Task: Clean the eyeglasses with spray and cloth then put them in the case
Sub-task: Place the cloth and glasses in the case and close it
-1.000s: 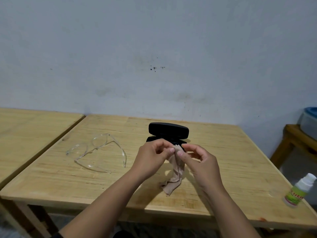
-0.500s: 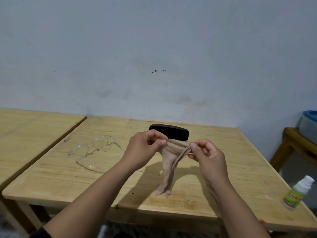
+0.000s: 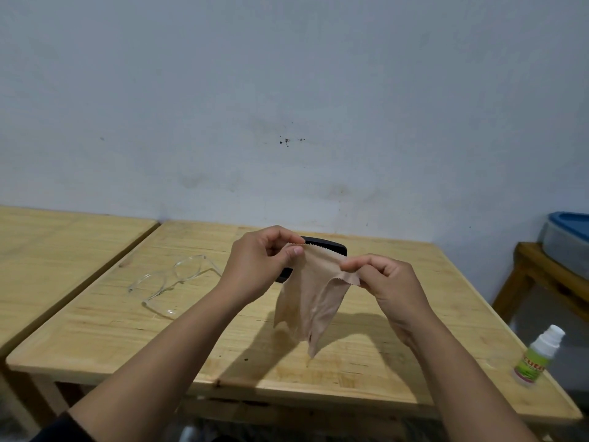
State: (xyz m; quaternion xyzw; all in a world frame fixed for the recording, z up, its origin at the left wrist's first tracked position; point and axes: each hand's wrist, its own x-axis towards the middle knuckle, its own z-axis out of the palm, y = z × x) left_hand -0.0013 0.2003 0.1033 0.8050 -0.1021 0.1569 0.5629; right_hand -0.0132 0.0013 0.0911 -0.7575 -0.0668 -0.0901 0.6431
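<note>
I hold the tan cloth [image 3: 310, 301] up in the middle of the frame, above the wooden table [image 3: 95, 330], with my left hand [image 3: 258, 269] pinching its upper edge between thumb and forefinger and my right hand [image 3: 387, 282] pinching the other end of that edge; both grips are narrow and closed on the fabric, and the rest of the cloth hangs loose below them, clear of the tabletop. The eyeglasses [image 3: 173, 283] lie at centre left, on the table, well apart from my hands, their clear frame resting with the arms unfolded. The black case [image 3: 328, 250] sits just behind my hands, mostly hidden by them and the cloth, and I cannot tell from here how far open it is. The spray bottle [image 3: 538, 355] stands at the lower right, near the table's corner, its cap on. As I judge it, the work is barely begun: the cloth is being spread out, while the spraying, the wiping of the lenses and the putting away in the case all remain to be done
</note>
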